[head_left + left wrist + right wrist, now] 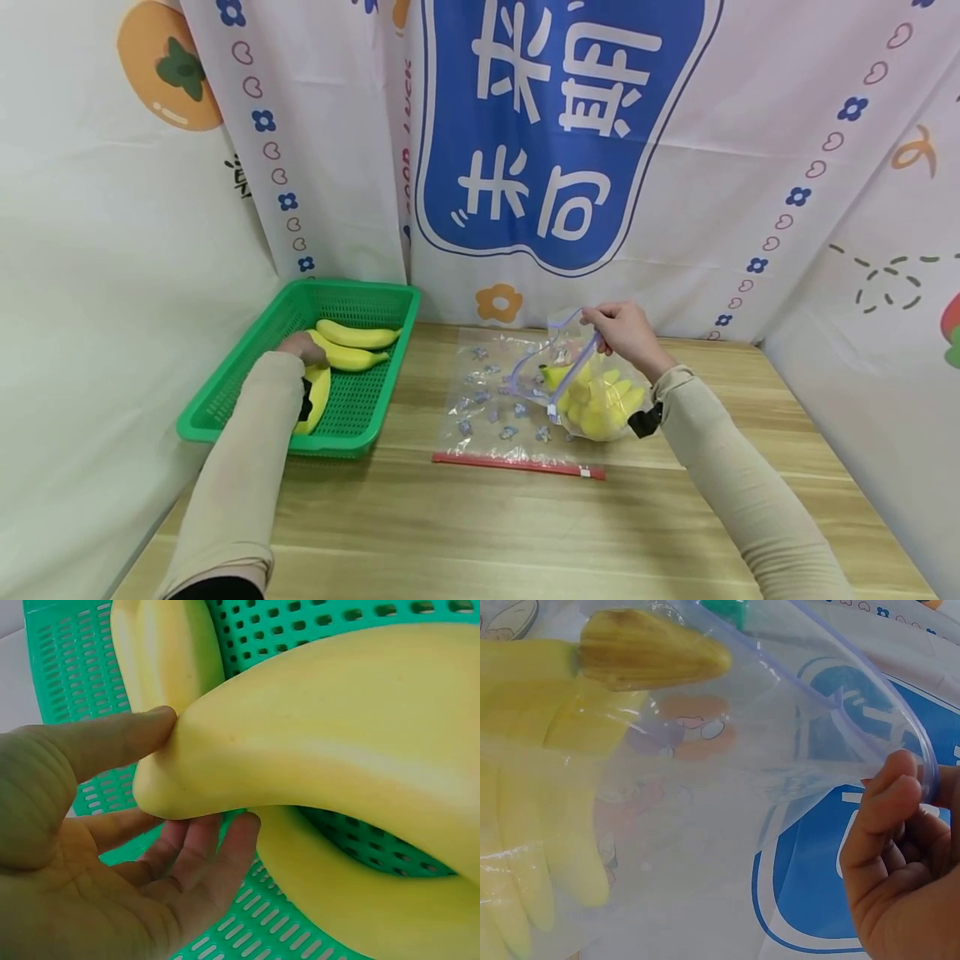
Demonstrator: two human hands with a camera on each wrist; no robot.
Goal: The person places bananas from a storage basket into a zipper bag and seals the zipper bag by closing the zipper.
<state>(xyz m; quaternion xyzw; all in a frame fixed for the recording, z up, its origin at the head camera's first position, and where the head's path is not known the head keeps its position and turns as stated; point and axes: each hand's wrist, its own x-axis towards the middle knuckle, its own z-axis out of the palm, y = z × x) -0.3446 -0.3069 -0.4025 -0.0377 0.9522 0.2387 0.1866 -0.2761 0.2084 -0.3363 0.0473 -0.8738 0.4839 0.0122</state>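
Inside the green basket [375, 408], my left hand [306, 348] pinches the end of a yellow banana [322, 727], thumb on top and fingertips beneath, as the left wrist view shows. Two other bananas lie around it, one by the thumb and one curving below. My right hand [624, 335] pinches the rim of a clear zip bag [675, 817] with a lilac seal. That bag's mouth gapes, and a bunch of bananas [603, 407] with a brownish stem lies inside it.
Partly under the zip bag, a flat clear bag with small bluish prints and a red slider strip [517, 464] lies on the wooden table [487, 533]. Printed cloth [337, 150] hangs behind the table and along both sides.
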